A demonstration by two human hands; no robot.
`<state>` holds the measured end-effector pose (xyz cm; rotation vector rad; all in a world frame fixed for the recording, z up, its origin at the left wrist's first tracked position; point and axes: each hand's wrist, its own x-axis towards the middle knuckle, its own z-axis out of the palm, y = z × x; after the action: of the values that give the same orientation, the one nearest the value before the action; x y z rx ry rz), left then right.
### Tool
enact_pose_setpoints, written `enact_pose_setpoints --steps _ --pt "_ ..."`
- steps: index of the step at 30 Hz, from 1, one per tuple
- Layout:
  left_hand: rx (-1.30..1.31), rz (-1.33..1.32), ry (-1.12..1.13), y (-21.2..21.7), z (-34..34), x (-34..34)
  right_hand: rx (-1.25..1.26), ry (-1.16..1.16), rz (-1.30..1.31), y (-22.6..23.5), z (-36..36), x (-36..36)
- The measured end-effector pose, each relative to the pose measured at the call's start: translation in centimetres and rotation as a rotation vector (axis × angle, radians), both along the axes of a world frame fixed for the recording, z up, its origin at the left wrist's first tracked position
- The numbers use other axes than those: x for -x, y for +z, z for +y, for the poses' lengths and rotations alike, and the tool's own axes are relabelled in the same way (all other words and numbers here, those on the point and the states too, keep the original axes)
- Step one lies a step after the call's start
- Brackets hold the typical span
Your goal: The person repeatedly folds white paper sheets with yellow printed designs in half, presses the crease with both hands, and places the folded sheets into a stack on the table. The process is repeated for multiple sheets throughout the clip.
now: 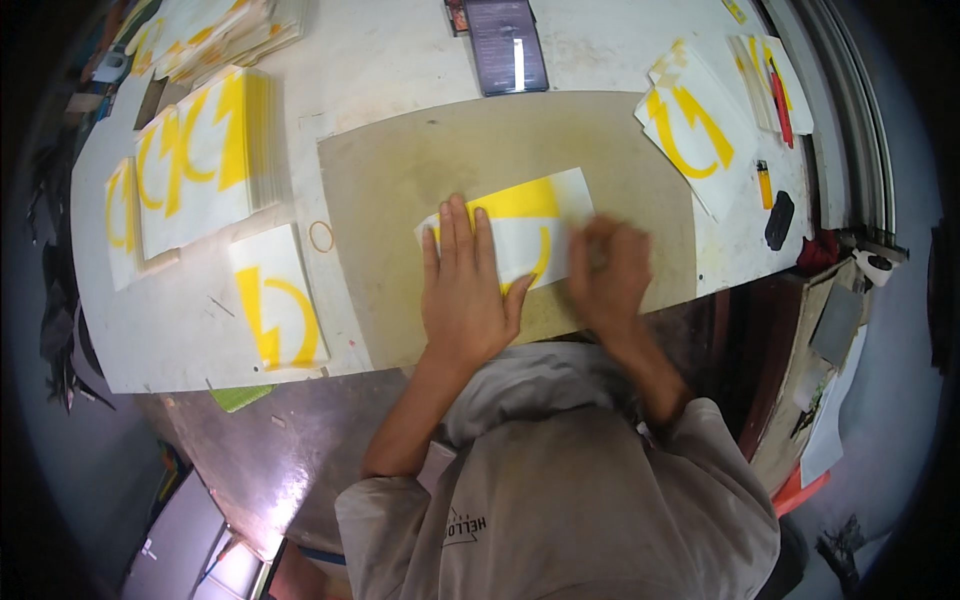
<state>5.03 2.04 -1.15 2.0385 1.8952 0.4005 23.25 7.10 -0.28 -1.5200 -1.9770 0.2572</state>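
Your left hand (462, 280) lies flat and open on the white sheet with the yellow shape (512, 228), palm down, fingers straight and close together, pressing the sheet's left half against the tan mat (400, 170). It grasps nothing; it only holds the sheet down. Your right hand (608, 272) is on the sheet's right end, and it is blurred, so you cannot tell whether its fingers are curled on something small or simply rubbing the paper; it looks loosely bent, touching the sheet's lower right corner.

The sheet sits near the middle of the mat, tilted a little, its right end higher than its left, just beyond the mat's near edge. The mat itself rests on the white surface (360, 60), which runs wide to both sides.

To your left, a single sheet with a yellow mark (275, 300) lies near the surface's front edge, and beyond it stands a thick stack of like sheets (200, 160), with another pile (215, 35) at the far left corner. A thin rubber band (321, 237) lies just beside the mat's left border. At the far side, a dark flat case (507, 45) rests past the mat. To your right, a loose fan of yellow-marked sheets (695, 125) lies near a red cutter (780, 100), a small yellow lighter (764, 184) and a black oval thing (779, 220), all well apart from your hands.
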Motion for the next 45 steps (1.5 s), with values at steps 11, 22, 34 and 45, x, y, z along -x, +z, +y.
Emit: enact_pose_setpoints --steps 11,22,34,45 --pt "0.017 0.121 0.185 1.8 -1.3 -2.0 0.012 -0.231 0.133 0.9 -1.1 -8.4" --pt "0.301 -0.557 -0.359 3.3 9.6 6.6 -0.019 0.287 0.035 -0.9 -2.1 3.9" --pt "0.07 -0.263 -0.432 1.6 8.3 6.2 0.046 0.494 0.084 -0.1 -7.9 -2.7" --pt "-0.156 -0.019 -0.239 1.4 -0.1 2.0 0.067 0.635 -0.074 1.2 -8.5 -6.1"
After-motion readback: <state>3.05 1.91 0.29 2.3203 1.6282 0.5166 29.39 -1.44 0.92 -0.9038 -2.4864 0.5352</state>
